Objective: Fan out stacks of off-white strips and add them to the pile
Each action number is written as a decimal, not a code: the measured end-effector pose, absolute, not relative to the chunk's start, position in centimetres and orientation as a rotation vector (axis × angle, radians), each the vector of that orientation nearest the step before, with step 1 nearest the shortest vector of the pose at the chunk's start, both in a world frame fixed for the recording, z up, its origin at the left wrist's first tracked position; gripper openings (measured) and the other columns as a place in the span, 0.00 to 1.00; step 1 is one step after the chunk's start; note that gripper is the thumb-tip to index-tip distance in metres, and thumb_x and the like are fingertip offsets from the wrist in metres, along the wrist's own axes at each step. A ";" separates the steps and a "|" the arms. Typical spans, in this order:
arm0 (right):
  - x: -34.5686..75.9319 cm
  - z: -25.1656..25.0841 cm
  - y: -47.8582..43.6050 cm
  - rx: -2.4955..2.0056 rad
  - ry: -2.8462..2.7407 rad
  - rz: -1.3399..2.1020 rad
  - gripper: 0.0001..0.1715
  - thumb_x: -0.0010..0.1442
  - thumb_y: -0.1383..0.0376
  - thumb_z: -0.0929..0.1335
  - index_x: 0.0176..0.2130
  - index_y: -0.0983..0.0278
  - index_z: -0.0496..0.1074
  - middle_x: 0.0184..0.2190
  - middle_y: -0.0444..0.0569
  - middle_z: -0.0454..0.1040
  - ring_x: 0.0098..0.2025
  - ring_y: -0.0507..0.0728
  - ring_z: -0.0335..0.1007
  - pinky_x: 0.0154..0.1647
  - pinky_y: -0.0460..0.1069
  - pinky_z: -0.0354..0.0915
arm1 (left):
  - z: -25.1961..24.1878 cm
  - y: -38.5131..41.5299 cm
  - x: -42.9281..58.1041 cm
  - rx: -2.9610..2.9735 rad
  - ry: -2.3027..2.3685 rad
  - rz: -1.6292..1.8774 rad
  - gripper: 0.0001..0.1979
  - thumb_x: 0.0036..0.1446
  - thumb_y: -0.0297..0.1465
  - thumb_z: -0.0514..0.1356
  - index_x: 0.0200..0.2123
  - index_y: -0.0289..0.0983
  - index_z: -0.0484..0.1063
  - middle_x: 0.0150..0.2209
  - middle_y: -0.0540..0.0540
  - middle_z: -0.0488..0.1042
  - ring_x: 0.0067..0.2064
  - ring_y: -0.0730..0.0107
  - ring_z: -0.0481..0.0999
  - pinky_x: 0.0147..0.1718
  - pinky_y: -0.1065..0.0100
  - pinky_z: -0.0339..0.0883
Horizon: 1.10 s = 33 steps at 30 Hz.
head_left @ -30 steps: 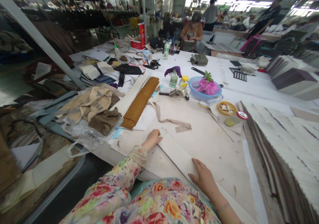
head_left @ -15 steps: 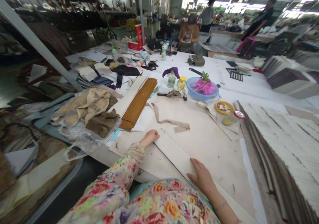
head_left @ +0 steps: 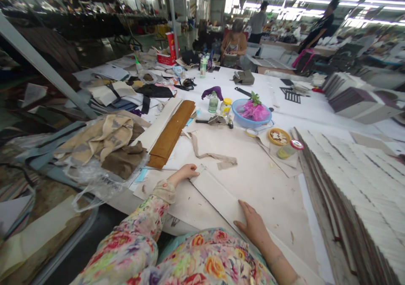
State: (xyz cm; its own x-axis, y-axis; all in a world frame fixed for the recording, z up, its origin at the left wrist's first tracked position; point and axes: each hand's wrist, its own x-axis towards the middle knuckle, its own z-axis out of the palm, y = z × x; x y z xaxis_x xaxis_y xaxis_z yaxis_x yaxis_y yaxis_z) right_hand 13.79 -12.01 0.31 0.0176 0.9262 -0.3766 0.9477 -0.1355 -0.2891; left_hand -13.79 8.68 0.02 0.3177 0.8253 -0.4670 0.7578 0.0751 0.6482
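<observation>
Almost no change from a second ago: view turned slightly to the right, pale strip unmoved on the desk, so seemingly kept steady. With the left hand, pinching its far end by the fingertips; with the right hand, resting flat on it, thumb spread away. Underneath, a beige sheet. From the strip: brown strips at eleven o'clock, blue basin at one, pile of sheets at three. Beyond, at twelve, a seated person.

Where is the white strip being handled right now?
In the head view, the white strip slants across the lower centre, left hand at its far end, right hand on its nearer part.
</observation>
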 end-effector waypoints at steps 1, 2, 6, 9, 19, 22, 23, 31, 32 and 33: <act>13.8 0.2 -12.0 2.219 2.038 -0.757 0.41 0.48 0.58 0.62 0.58 0.66 0.47 0.57 0.54 0.56 0.58 0.59 0.51 0.56 0.53 0.52 | 0.4 8.5 -14.2 1.661 1.379 0.118 0.09 0.45 0.32 0.58 0.31 0.34 0.67 0.28 0.52 0.69 0.31 0.73 0.68 0.28 0.75 0.59; 13.8 0.1 -12.1 2.228 2.038 -0.759 0.42 0.48 0.59 0.63 0.59 0.66 0.46 0.57 0.54 0.55 0.58 0.59 0.51 0.56 0.53 0.52 | 0.7 8.2 -14.8 1.618 1.294 0.152 0.09 0.45 0.32 0.58 0.32 0.35 0.66 0.29 0.52 0.69 0.31 0.74 0.68 0.29 0.75 0.59; 13.9 0.0 -12.1 2.258 2.010 -0.722 0.45 0.47 0.58 0.64 0.59 0.65 0.44 0.58 0.54 0.53 0.59 0.59 0.48 0.56 0.54 0.50 | 1.7 6.6 -17.0 1.350 0.965 0.242 0.14 0.44 0.32 0.60 0.36 0.36 0.64 0.32 0.51 0.70 0.33 0.75 0.68 0.32 0.75 0.60; 13.9 0.0 -12.1 2.269 2.012 -0.653 0.43 0.46 0.56 0.65 0.58 0.65 0.48 0.58 0.54 0.53 0.59 0.60 0.47 0.57 0.54 0.49 | 1.5 5.8 -17.7 1.277 0.971 0.258 0.15 0.44 0.33 0.60 0.38 0.36 0.63 0.33 0.50 0.70 0.33 0.75 0.68 0.31 0.75 0.60; 14.4 0.3 -12.3 2.319 2.083 -0.730 0.33 0.50 0.56 0.63 0.53 0.67 0.55 0.50 0.56 0.63 0.52 0.60 0.58 0.52 0.53 0.55 | -1.3 7.1 -13.1 1.607 1.353 0.234 0.12 0.49 0.29 0.53 0.39 0.33 0.65 0.38 0.46 0.73 0.37 0.70 0.72 0.33 0.73 0.63; 14.9 0.4 -11.6 2.346 1.977 -0.901 0.28 0.53 0.55 0.59 0.49 0.68 0.58 0.48 0.56 0.65 0.50 0.58 0.61 0.51 0.51 0.56 | -1.3 7.6 -12.6 1.680 1.406 0.174 0.11 0.47 0.27 0.55 0.37 0.34 0.68 0.37 0.47 0.74 0.38 0.68 0.72 0.34 0.73 0.62; 15.1 0.5 -11.3 2.355 1.934 -0.946 0.26 0.53 0.55 0.58 0.47 0.68 0.60 0.47 0.56 0.66 0.48 0.58 0.63 0.50 0.51 0.57 | -1.2 7.6 -12.5 1.702 1.423 0.156 0.11 0.46 0.27 0.56 0.36 0.34 0.69 0.37 0.47 0.74 0.38 0.68 0.71 0.34 0.72 0.62; 17.4 1.9 -11.5 2.300 1.895 -1.149 0.18 0.52 0.55 0.59 0.38 0.63 0.66 0.38 0.49 0.73 0.40 0.55 0.68 0.41 0.49 0.62 | -0.3 7.2 -11.0 1.853 1.529 0.055 0.10 0.48 0.31 0.56 0.34 0.35 0.70 0.34 0.45 0.74 0.36 0.67 0.71 0.32 0.72 0.60; 17.8 2.1 -11.8 2.290 1.891 -1.193 0.17 0.52 0.56 0.59 0.38 0.63 0.66 0.39 0.49 0.73 0.40 0.55 0.68 0.41 0.49 0.62 | -0.2 7.1 -10.8 1.865 1.540 0.047 0.09 0.47 0.31 0.56 0.34 0.36 0.70 0.34 0.45 0.74 0.36 0.67 0.71 0.32 0.71 0.60; 18.2 2.2 -12.2 2.283 1.881 -1.233 0.17 0.51 0.56 0.60 0.38 0.62 0.67 0.39 0.49 0.73 0.40 0.55 0.67 0.42 0.49 0.62 | -0.1 7.1 -10.7 1.877 1.551 0.039 0.09 0.47 0.30 0.56 0.34 0.36 0.70 0.34 0.45 0.74 0.36 0.67 0.71 0.32 0.71 0.60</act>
